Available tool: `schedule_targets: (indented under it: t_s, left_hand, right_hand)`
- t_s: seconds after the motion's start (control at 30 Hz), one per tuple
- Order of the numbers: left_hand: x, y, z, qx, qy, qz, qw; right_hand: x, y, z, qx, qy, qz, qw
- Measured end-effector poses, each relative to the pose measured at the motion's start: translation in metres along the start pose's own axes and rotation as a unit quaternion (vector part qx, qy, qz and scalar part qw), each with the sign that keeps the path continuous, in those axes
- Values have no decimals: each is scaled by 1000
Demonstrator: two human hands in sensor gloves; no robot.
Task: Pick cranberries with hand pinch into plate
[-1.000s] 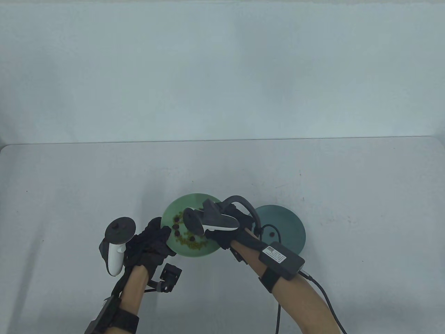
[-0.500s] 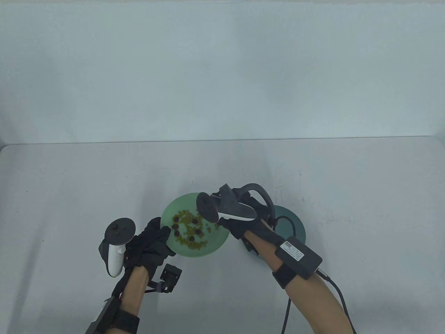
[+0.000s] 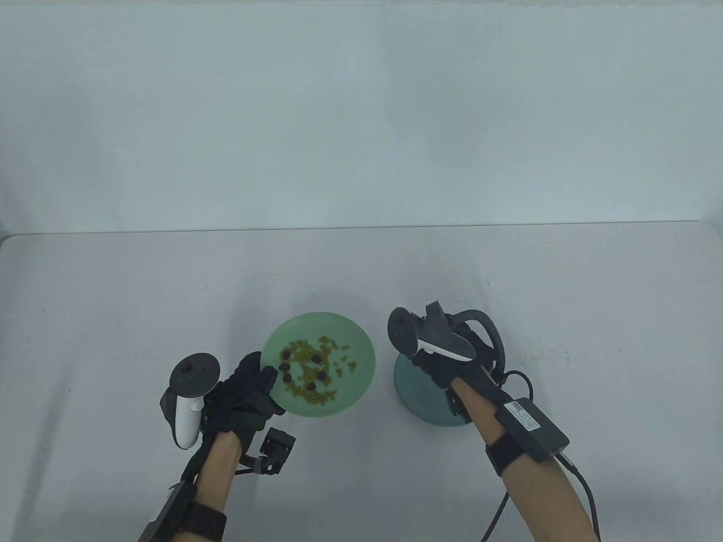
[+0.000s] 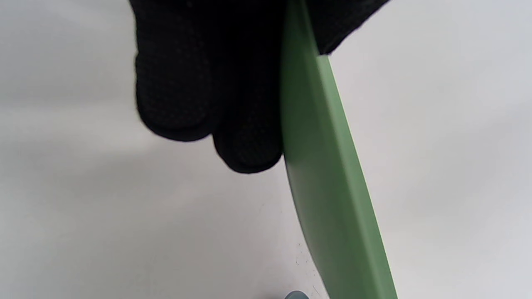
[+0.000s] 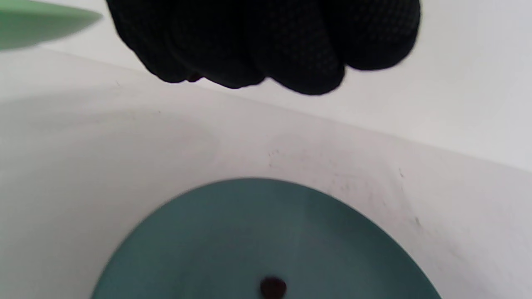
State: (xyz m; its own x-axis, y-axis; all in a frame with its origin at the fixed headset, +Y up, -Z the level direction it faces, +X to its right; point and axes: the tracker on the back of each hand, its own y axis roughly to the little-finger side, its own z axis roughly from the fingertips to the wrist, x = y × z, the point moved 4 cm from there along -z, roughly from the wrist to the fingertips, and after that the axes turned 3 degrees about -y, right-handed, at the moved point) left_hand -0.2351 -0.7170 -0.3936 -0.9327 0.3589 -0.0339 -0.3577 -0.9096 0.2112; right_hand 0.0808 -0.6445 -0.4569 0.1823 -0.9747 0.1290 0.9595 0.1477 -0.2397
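A light green plate (image 3: 356, 361) holds yellow-green beans and several dark cranberries (image 3: 322, 376). My left hand (image 3: 265, 379) grips this plate's left rim; in the left wrist view the fingers (image 4: 178, 104) lie under the tilted plate (image 4: 328, 166). A dark teal plate (image 3: 415, 395) sits to the right with one cranberry (image 5: 273, 286) in it. My right hand (image 3: 438, 372) hovers above the teal plate (image 5: 249, 232) with fingertips (image 5: 216, 70) bunched together. A small dark red cranberry (image 5: 193, 77) peeks out between them.
The grey table's far edge (image 3: 361, 227) meets a pale wall. A cable (image 3: 508, 502) trails from my right forearm toward the near edge. The green plate's edge (image 5: 41, 25) shows at the top left of the right wrist view.
My right hand has moved from over the green plate rightward to above the teal plate, fingers pinched. The left hand and green plate have stayed put.
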Motion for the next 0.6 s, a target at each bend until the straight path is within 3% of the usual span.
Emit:
schedule_targets:
  t_s: [0.33, 0.6]
  left_hand:
    - [0, 0, 0, 0, 1, -2, 1000]
    - [-1, 1, 0, 1, 3, -4, 1000]
  right_hand:
    - [61, 17, -18, 36, -68, -22, 997]
    - [87, 20, -27, 47, -95, -34, 994]
